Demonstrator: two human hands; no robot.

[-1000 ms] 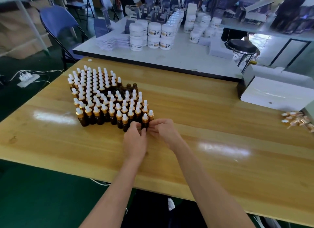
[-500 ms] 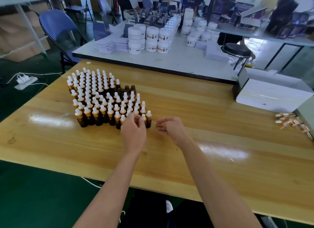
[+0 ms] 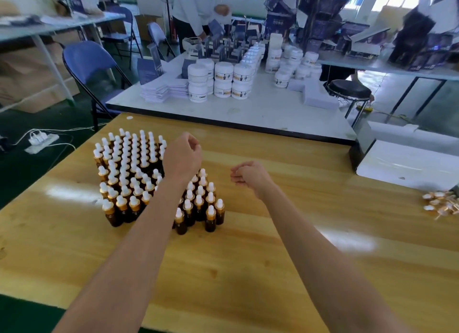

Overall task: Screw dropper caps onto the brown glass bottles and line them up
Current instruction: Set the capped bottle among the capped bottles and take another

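As left hand (image 3: pixel 182 156) hovers, right hand (image 3: pixel 250 176) loosely curled

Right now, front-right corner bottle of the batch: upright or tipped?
Upright. The brown dropper bottle stands on its base on the wooden table, and its white bulb points straight up.

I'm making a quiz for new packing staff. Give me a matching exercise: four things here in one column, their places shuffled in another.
1 brown bottles
2 loose dropper caps
3 white jars
4 power strip

A green floor
B white table
C wooden table, right edge
D wooden table, left part

Pairs: 1-D, 2-C, 3-B, 4-A
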